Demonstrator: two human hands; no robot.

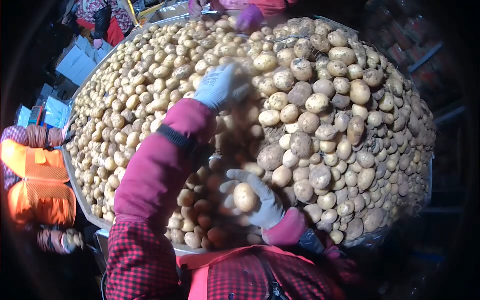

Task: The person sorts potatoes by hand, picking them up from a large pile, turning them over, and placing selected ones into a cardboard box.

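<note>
While the right hand [254, 201] sits low over the near edge of the pile, its gloved fingers are curled around a single pale potato [244, 196] – clamped on it, palm up, close to the person's chest. That potato is lifted just clear of the ones beneath it. The left hand [218, 86], also in a light work glove, is stretched well forward on a maroon sleeve [160, 165] and lies on the upper part of the heap of potatoes [320, 115]. Its fingertips are smeared by motion blur, so I cannot tell whether they are spread or closed on anything.

The heap covers a big round table [76, 187] almost to the rim: smaller, cleaner tubers lie flatter on the left, and larger, soil-crusted ones are mounded high on the right.

At the far side a co-worker's hand [248, 18] in a purple glove touches the pile – well apart from the person's own hands. Another person in an orange apron [37, 185] stands at the left rim, and white boxes [80, 60] lie beyond the table at upper left.
</note>
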